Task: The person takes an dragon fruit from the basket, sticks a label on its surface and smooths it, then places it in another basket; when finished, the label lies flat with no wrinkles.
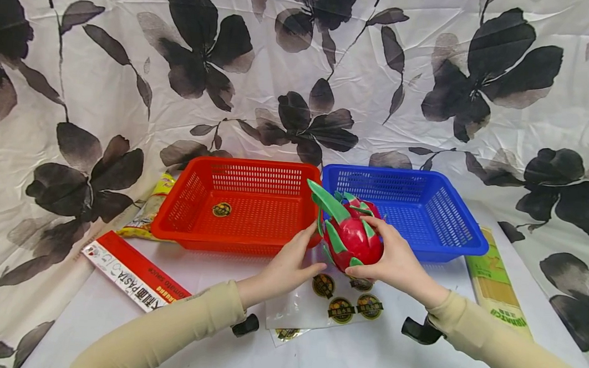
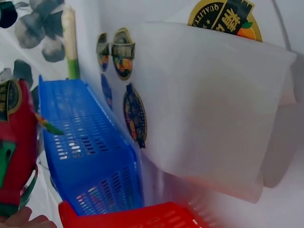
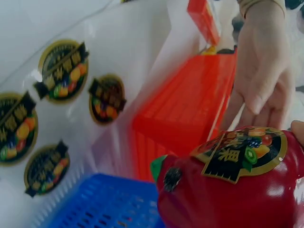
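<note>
A red dragon fruit with green leaf tips (image 1: 357,244) is held above the table, in front of where the two baskets meet. My right hand (image 1: 395,261) grips it from the right, thumb low and fingers over the top. At its left side is my left hand (image 1: 290,267), fingers extended and thumb apart; whether they touch the fruit is unclear. In the right wrist view, a round black-and-gold fruit sticker (image 3: 242,151) shows on the dragon fruit's skin, with the left hand (image 3: 266,71) behind it. A sheet of such stickers (image 1: 293,312) lies below on the table.
A red basket (image 1: 236,246) stands at the left with one sticker on its floor. Beside it is a blue basket (image 1: 433,249). A pasta box (image 1: 137,273) and a yellow bag (image 1: 148,212) lie left; a green-and-yellow packet (image 1: 496,278) lies right. Floral cloth hangs behind.
</note>
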Tool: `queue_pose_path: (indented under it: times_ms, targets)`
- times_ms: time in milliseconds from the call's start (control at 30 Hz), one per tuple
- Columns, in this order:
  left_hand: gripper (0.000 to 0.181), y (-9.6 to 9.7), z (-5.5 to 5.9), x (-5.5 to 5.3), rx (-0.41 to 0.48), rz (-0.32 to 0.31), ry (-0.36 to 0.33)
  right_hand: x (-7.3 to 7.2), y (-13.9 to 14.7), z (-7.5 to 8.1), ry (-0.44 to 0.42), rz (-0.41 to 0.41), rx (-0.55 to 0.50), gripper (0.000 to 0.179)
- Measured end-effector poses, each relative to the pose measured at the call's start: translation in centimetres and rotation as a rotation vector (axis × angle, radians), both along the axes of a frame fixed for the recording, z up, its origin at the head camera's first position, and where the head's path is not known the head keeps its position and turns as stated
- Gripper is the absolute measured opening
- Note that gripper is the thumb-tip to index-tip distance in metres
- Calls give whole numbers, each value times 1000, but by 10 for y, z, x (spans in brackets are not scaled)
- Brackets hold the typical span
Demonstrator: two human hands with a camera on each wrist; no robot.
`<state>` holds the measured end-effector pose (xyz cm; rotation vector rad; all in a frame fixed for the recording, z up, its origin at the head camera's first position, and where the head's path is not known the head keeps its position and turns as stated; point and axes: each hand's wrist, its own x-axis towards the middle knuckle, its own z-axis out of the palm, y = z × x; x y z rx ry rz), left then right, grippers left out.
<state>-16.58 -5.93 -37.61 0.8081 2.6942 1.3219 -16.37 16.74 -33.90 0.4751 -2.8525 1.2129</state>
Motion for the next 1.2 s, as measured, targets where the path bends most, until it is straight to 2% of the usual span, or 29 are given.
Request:
queue_pose_path:
  times_ms: [133, 300, 433, 500, 733, 833, 1200]
  targets:
    - [66, 8, -4, -3, -194, -72, 104, -4, 8, 4, 28, -31, 40, 91]
    - [60, 19, -10, -6, -453, -184, 329, -10, 15, 9, 51, -50, 85, 92]
    - [58, 25, -14, -10, -575, -218, 516, -13, 20, 13, 38, -64, 102, 92]
    - [57, 26, -15, -12, -606, -229, 569, -14, 22, 14, 30, -66, 107, 92]
    - [55, 32, -17, -19, -652, -252, 663, -14, 29, 22, 20, -72, 115, 91]
    - [52, 34, -18, -21, -688, -236, 706, -13, 31, 28, 13, -77, 127, 91]
    - [32, 47, -16, -31, -695, -138, 789, -20, 50, 44, -58, -128, 125, 96]
